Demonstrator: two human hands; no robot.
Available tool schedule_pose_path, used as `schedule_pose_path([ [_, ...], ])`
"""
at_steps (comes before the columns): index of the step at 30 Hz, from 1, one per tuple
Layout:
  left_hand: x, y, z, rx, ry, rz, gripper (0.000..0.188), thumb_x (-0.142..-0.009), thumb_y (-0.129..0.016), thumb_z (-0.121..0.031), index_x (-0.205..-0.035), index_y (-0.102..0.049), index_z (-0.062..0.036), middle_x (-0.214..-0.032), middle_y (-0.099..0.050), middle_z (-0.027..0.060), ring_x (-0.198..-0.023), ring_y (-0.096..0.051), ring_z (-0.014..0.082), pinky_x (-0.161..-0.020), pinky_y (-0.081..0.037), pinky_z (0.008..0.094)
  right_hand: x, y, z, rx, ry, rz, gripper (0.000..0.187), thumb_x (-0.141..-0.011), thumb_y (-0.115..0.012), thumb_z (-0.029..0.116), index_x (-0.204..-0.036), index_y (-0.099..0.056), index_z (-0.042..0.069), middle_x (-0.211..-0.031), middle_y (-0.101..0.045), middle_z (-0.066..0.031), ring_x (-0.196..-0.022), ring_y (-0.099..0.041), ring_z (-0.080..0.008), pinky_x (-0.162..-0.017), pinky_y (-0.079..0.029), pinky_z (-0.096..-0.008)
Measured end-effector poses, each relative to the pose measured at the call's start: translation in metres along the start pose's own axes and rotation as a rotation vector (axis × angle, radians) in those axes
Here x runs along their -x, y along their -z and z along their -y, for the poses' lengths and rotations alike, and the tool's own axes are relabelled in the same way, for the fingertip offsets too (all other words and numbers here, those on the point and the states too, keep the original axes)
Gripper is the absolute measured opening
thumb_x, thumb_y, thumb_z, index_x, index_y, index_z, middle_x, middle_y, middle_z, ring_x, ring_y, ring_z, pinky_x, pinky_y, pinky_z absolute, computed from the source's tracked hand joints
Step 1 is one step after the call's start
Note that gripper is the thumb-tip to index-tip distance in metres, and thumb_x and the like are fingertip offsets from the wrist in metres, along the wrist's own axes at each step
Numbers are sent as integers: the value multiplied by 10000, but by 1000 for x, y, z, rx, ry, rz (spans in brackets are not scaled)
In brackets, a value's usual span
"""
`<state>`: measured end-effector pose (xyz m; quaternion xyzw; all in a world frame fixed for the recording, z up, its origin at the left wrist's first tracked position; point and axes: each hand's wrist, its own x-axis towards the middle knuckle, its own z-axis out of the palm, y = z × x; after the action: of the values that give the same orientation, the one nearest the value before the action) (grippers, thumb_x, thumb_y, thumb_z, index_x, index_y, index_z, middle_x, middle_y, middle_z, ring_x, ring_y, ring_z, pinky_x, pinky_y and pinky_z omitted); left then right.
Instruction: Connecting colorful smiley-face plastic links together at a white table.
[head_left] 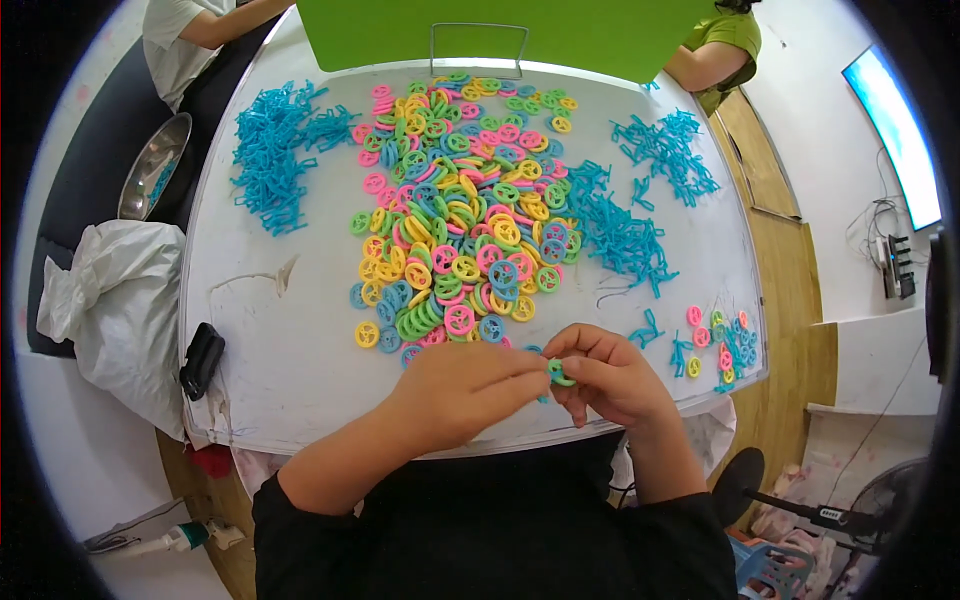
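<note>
In front of my body, close to the table's near edge, both hands meet at a small green plastic wheel (562,374). My right hand (622,378) pinches it between thumb and fingers. My left hand (462,394) comes in from the left, fingers pressed together and tips against the wheel; its thumb is hidden. A bit of blue shows below those fingertips, too small to name. Just beyond my hands spreads a big pile of pink, yellow, green and blue spoked wheels (465,268).
Blue plastic pieces lie in heaps at the left (268,160), centre right (615,235) and far right (670,155). Finished-looking wheel-and-blue-piece clusters (725,345) sit at right. A black case (203,360) lies left. A green board (510,35) stands beyond, two people beside it.
</note>
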<state>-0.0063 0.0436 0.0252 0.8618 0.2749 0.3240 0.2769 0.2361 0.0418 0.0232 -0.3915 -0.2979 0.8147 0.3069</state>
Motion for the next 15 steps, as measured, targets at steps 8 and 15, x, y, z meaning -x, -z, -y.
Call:
schedule_pose_path([
  [8, -6, -1, 6, 182, 336, -209, 348, -903, -638, 5, -1245, -660, -60, -967, -725, 82, -748, -688, 151, -614, -534, 253, -52, 21, 14, 1648, 836, -428, 381, -797, -746, 98, -1166, -651, 74, -914, -637, -91, -799, -658, -229, -670, -522, -344],
  [15, -8, 6, 4, 666, 612, -218, 363, -965, -513, 33, -1317, -576, -28, -1041, -722, 94, -749, -658, 118, -622, -528, 230, -60, 20, 4, 1723, 765, -490, 316, -802, -719, 66, -1116, -703, 93, -959, -628, -99, -822, -655, -263, -682, -530, -346],
])
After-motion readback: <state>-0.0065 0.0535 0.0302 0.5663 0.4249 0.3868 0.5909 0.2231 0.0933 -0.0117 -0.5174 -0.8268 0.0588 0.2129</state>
